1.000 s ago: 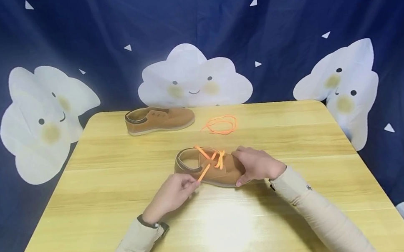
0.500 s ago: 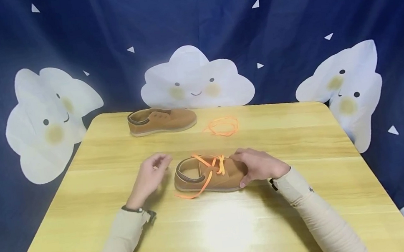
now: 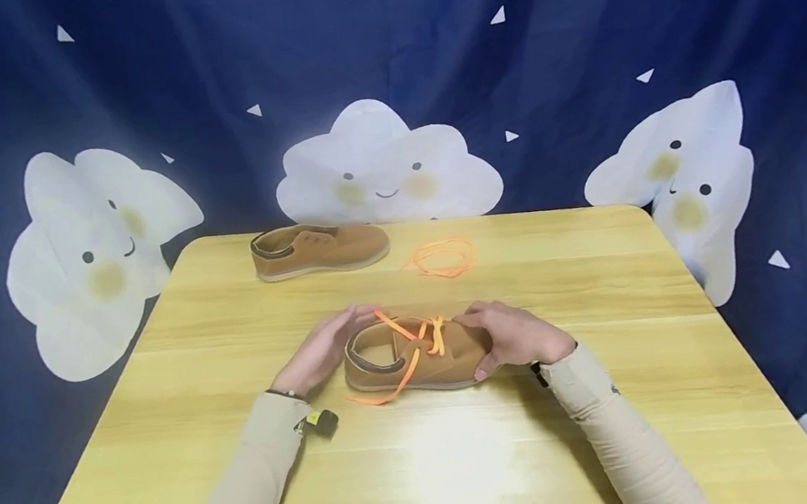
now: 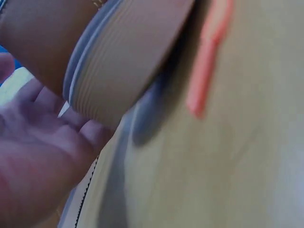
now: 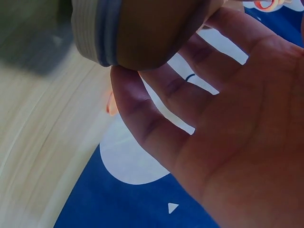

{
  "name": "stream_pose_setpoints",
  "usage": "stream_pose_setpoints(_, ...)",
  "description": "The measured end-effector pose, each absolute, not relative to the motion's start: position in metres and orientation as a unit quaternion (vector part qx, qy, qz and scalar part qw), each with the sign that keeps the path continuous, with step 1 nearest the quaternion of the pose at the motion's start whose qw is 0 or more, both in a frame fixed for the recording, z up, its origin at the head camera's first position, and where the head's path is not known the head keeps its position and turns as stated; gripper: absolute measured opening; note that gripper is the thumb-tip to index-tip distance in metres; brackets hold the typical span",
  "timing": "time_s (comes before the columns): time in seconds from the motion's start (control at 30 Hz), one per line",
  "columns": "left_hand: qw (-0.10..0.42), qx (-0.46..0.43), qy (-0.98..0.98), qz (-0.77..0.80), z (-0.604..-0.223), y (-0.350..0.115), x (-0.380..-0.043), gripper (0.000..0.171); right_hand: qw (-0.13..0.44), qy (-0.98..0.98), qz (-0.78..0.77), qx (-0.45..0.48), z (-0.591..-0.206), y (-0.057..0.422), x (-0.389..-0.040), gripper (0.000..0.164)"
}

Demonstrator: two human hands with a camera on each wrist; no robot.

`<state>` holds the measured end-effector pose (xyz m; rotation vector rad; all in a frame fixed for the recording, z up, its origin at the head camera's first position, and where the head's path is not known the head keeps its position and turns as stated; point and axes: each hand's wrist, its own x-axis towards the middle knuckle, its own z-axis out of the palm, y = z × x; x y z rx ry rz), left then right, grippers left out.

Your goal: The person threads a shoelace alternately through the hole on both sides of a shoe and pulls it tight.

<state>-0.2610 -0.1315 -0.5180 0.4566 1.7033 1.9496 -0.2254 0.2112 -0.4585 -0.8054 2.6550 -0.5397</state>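
A brown shoe (image 3: pixel 465 355) lies on the table, toe to the right, with an orange shoelace (image 3: pixel 410 367) threaded in its front eyelets and knotted there. One loose end trails over the near side onto the tabletop; the other crosses to the far side. My right hand (image 3: pixel 523 334) grips the toe, thumb on the near side and fingers on the far side. Beside the heel is my left hand (image 3: pixel 321 353), its fingers extended along the far side, near the far lace end. In the left wrist view those fingers partly disappear behind the heel (image 4: pixel 107 61).
A second brown shoe (image 3: pixel 346 246), without a lace, stands at the back left of the wooden table (image 3: pixel 564 266). To its right lies a coiled orange shoelace (image 3: pixel 452 274). A dark blue curtain (image 3: pixel 539 59) with clouds hangs behind the table.
My left hand has let go of the near lace end, which dropped onto the table, and has moved around the heel to the far side. My right hand has stayed on the toe.
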Motion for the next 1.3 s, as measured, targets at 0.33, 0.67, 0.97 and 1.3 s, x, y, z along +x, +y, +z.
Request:
stream_pose_setpoints(0.33, 0.207, 0.113, 0.428, 0.872, -0.491, -0.127, -0.270, 0.044, 0.151, 0.927, -0.191, -0.286, -0.458, 0.212, -0.226, 0.092)
stream_pose_setpoints(0.67, 0.153, 0.149, 0.408, 0.888, -0.460, -0.128, -0.264, 0.037, 0.156, 0.925, -0.192, -0.287, -0.457, 0.209, -0.226, 0.094)
stream_pose_setpoints(0.97, 0.072, 0.244, 0.547, 0.797, -0.428, -0.116, -0.248, 0.041, 0.141, 0.894, -0.300, -0.302, -0.439, 0.194, -0.231, 0.069)
stream_pose_setpoints(1.3, 0.041, 0.313, 0.671, 0.671, -0.399, -0.093, -0.233, 0.042, -0.008, 0.787, -0.544, -0.289, -0.406, 0.132, -0.235, 0.020)
